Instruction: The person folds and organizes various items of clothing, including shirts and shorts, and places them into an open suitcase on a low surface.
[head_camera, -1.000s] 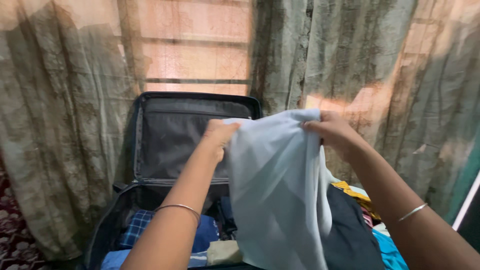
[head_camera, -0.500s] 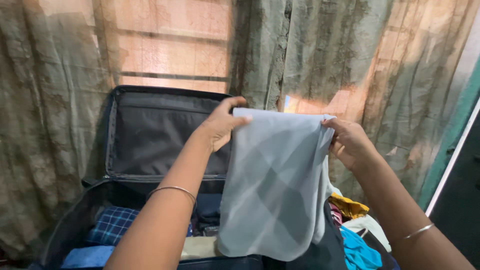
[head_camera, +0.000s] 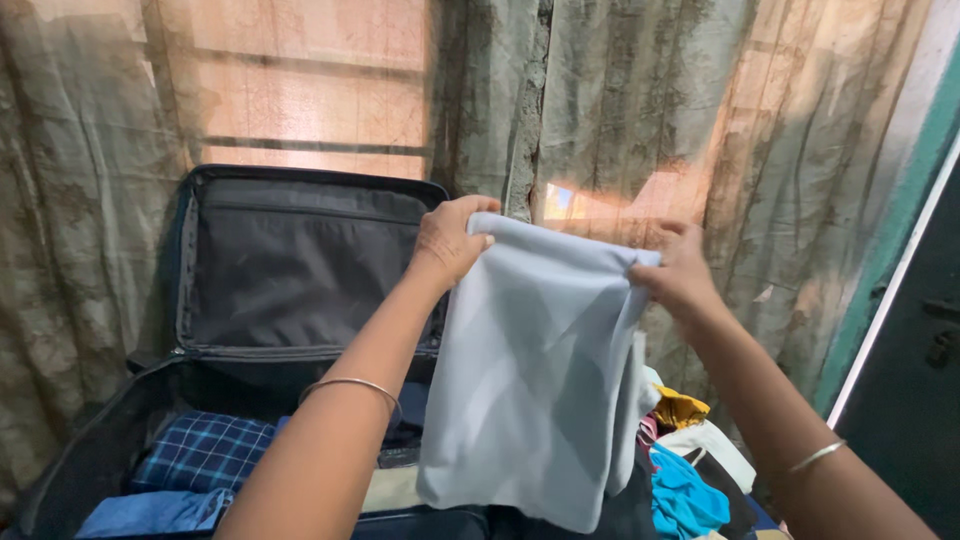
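A pale grey cloth (head_camera: 530, 370) hangs folded in the air in front of me. My left hand (head_camera: 447, 238) pinches its upper left corner and my right hand (head_camera: 678, 272) grips its upper right corner. Both wrists carry thin metal bangles. Below and to the left stands an open dark suitcase (head_camera: 290, 260), its lid propped upright against the curtain. Inside its base lie a blue checked garment (head_camera: 205, 452), a light blue one (head_camera: 150, 512) and a beige one, partly hidden by my left arm.
A patterned grey-green curtain (head_camera: 640, 110) covers the barred window behind the suitcase. To the right of the case sits a heap of clothes (head_camera: 690, 470) in yellow, bright blue, white and dark cloth. A teal door frame (head_camera: 895, 250) and a dark door stand at far right.
The cloth went from loosely bunched to held flat and folded by its top edge. My view has shifted right, so the suitcase sits further left and the door frame shows.
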